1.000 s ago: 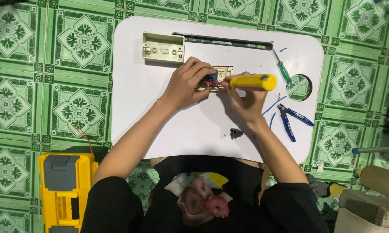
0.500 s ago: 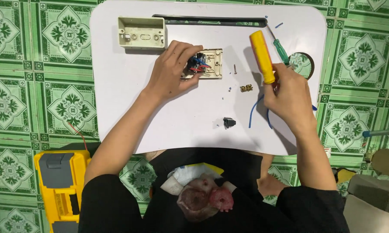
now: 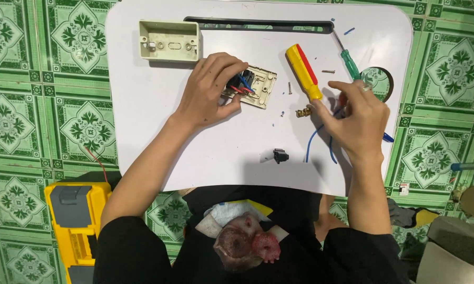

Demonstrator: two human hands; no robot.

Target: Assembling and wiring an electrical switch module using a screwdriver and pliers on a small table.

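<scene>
Lying nearest, a small black plastic part sits below both hands. Right hand hovers, fingers loosely curled, beside the yellow-handled screwdriver. Left hand pinches the cream switch plate; a cream plastic box lies beyond its fingertips.

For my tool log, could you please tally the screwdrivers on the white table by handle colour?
Yellow-and-red screwdriver: 1
Green screwdriver: 1
Total: 2
</scene>
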